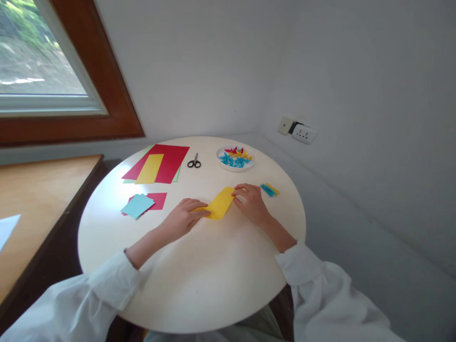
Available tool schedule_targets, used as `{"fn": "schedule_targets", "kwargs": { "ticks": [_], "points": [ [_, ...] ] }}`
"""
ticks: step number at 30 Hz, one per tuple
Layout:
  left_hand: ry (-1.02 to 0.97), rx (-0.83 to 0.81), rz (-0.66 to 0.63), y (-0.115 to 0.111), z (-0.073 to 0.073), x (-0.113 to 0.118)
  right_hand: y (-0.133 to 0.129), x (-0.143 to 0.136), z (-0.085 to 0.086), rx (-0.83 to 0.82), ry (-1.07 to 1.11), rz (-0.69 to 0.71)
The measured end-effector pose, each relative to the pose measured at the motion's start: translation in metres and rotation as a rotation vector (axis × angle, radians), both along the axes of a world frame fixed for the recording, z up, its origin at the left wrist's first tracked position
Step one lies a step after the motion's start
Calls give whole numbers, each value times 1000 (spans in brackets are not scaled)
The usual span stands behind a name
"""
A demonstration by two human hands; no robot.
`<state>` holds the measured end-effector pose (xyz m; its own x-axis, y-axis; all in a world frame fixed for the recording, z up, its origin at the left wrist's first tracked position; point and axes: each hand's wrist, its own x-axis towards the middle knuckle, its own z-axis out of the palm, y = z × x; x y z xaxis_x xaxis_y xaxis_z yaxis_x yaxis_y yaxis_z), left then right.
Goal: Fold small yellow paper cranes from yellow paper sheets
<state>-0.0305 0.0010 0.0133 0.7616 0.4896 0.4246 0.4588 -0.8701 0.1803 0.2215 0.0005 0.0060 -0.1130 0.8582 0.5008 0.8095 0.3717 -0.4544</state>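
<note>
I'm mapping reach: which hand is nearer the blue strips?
Right. The right hand is just left of the blue strips; the left hand is farther left, at the yellow paper's left end.

In the middle of the frame, the left hand's (182, 217) fingers cover part of the left end of the yellow paper (221, 204), and the right hand's (252, 202) fingertips hide a bit of its right edge. Left of centre, the red sheet (173, 161) hides most of the green paper (176, 175); below, blue squares (137, 205) cover much of the red squares (160, 200). On the plate (242, 169), small shapes (233, 160) overlap, too small to count. At upper left, the window (42, 57) is cut off, the greenery (24, 26) blurred. The left edge cuts the desk (42, 204) and white sheet (7, 229); the bottom edge, both sleeves (74, 299).
</note>
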Motion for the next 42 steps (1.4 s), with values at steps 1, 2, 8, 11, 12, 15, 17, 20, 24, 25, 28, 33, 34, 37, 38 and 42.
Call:
{"fn": "schedule_targets", "kwargs": {
  "ticks": [1,2,8,11,12,15,17,20,24,25,28,33,34,37,38,42],
  "points": [
    [34,-18,-6,-3,-6,0,0,3,-4,-1,-7,-12],
    [56,-31,-19,-6,-10,0,0,6,-8,-6,9,-22],
    [84,-61,-115,-18,-20,2,15,23,-21,-360,511,-34],
    [84,-79,-111,-20,-19,1,20,27,-17,-538,631,-10],
    [86,-85,-109,-20,-19,0,20,27,-15,-553,636,-10],
    [111,-91,-108,-23,-16,-2,19,29,-7,-611,638,14],
    [133,-86,-110,-25,-14,-4,18,29,-5,-641,590,31],
    [168,-73,-101,-28,-15,-6,18,28,-7,-616,464,34],
    [207,-55,-21,-32,-19,-8,16,25,-13,-546,357,45],
    [213,-49,1,-34,-20,-8,14,24,-13,-532,327,36],
    [220,-42,42,-38,-22,-7,11,21,-12,-474,224,12],
    [245,-45,61,-41,-24,-5,6,17,-11,-396,78,0],
    [253,-42,61,-41,-24,-4,5,16,-12,-388,50,4],
    [265,-51,61,-42,-23,-3,5,15,-14,-372,-25,21],
    [268,-66,64,-43,-23,-2,5,15,-15,-370,-48,22],
    [267,-164,63,-45,-20,-1,5,16,-17,-365,-101,19]
  ]
}}
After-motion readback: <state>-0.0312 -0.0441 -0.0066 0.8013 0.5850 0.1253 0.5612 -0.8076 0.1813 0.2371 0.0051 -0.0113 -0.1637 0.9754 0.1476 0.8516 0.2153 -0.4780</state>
